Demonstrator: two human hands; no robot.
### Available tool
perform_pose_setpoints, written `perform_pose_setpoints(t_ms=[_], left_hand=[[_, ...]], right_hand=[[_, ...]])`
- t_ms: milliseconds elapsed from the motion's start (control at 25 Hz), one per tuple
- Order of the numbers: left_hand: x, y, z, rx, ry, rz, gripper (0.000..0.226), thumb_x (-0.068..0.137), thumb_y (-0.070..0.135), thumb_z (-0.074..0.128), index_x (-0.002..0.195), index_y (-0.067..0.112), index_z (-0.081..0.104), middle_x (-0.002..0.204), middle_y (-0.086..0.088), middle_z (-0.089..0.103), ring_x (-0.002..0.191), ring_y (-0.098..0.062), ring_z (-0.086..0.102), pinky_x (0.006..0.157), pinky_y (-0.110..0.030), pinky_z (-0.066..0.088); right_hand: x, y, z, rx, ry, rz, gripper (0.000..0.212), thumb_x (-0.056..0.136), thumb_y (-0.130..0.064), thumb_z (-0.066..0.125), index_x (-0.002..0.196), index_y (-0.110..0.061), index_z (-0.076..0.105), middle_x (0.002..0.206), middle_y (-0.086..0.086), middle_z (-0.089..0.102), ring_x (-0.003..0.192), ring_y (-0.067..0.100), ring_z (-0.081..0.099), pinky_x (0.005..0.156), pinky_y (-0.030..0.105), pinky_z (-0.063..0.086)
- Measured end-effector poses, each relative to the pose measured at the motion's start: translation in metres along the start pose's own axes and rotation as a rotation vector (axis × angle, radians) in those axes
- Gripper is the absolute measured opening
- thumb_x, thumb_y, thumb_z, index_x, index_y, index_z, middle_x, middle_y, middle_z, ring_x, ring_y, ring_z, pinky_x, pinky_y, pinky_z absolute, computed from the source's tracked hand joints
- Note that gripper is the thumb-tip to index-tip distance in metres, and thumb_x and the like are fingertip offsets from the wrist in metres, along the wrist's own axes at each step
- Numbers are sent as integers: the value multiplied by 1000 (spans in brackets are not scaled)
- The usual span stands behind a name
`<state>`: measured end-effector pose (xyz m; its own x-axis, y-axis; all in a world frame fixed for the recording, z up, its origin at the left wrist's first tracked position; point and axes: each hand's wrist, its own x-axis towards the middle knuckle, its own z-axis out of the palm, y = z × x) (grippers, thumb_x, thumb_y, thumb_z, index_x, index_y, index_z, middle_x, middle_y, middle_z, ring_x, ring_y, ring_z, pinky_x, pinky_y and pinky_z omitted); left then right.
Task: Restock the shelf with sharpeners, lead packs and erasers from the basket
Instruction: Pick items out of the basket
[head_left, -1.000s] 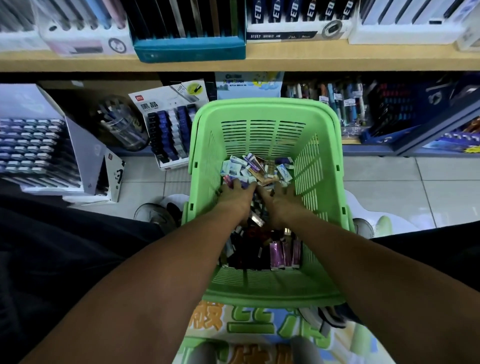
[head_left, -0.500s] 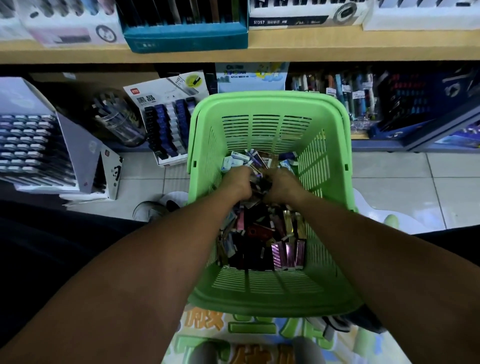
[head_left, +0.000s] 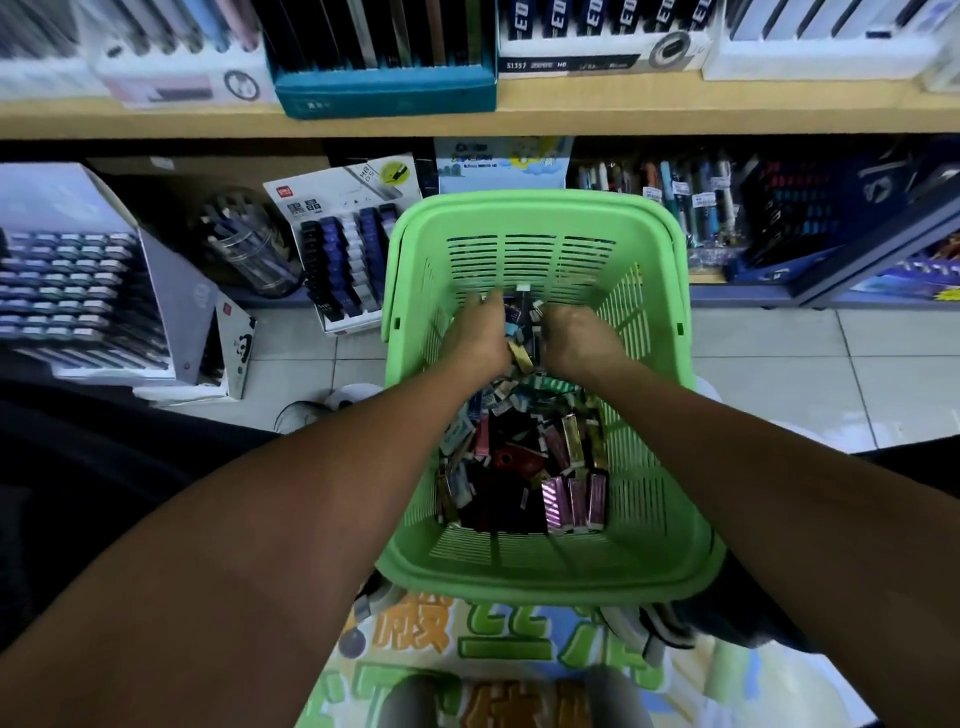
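Two hands in green basket (head_left: 540, 571): left hand (head_left: 475, 338) and right hand (head_left: 579, 335) jointly clutch a bundle of small packs (head_left: 522, 332), lifted above the remaining heap. Step: gathering stock. Next, likely: carry bundle to shelf (head_left: 519, 111), sort by type.

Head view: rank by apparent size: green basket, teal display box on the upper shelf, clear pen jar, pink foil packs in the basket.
1. green basket
2. teal display box, cropped at the top edge
3. clear pen jar
4. pink foil packs

The basket sits nearest the camera, which inflates its lead.
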<state>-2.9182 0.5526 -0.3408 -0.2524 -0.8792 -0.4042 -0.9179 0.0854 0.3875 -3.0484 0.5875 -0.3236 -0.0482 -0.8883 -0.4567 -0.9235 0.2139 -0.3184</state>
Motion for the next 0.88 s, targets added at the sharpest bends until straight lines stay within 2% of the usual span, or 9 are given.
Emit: perform_pose_setpoints(t_ms=[80,160,240,320,520,600,680,760,880], left_hand=[[-17,-1,10,219,-183,84,54,81,0,71,129,16,52,126,-12,54,108,-29,59,90,-42,53],[-32,-6,21,355,-341,124,68,80,1,71,141,18,46,138,-14,48,120,-33,54,98,-43,50],[-44,-13,28,452,-409,110,82,80,1,73,150,16,33,148,-19,35,127,-38,50,99,-44,48],[-51,-17,31,508,-404,124,87,79,1,74,152,14,28,148,-20,32,127,-40,50,98,-44,48],[-45,-11,35,410,-324,220,50,85,3,67,132,17,53,120,-9,60,106,-28,62,87,-40,53],[-40,-10,39,338,-328,194,34,87,7,66,118,18,62,107,-6,65,95,-24,64,83,-38,54],[-36,-10,43,209,-332,163,25,87,8,66,111,16,64,102,-5,66,93,-24,65,81,-37,53],[-31,-6,40,-21,-327,87,23,88,9,68,111,14,65,101,-4,67,89,-22,66,76,-33,54],[-19,0,25,-315,-271,-53,25,87,10,72,110,11,63,100,-5,66,83,-19,64,73,-32,58]], right_hand=[[-18,3,10,-302,-265,-53,48,85,-12,70,130,-15,52,122,13,61,100,28,61,84,38,52],[-31,12,24,-508,-468,-93,85,78,-17,81,149,-22,34,136,15,53,117,32,58,92,43,51],[-39,20,40,-616,-489,-102,107,75,-22,84,156,-27,15,152,25,32,129,42,47,99,47,49],[-44,22,52,-661,-440,-98,106,82,-24,78,158,-28,5,157,32,11,135,50,37,104,50,46],[-36,21,49,-514,-463,-144,113,75,-17,84,158,-29,9,135,21,48,112,36,58,83,38,51],[-34,23,49,-422,-456,-126,99,75,-9,81,155,-31,26,129,13,58,105,29,62,76,34,50],[-29,23,45,-253,-406,-83,64,82,-8,74,140,-25,52,124,10,64,100,25,64,76,31,51],[-21,18,36,-145,-354,-27,39,84,-16,74,123,-16,65,112,10,68,89,23,65,77,31,55],[-7,14,15,5,-289,65,38,83,-20,77,117,-6,66,105,14,69,89,27,69,83,37,60]])
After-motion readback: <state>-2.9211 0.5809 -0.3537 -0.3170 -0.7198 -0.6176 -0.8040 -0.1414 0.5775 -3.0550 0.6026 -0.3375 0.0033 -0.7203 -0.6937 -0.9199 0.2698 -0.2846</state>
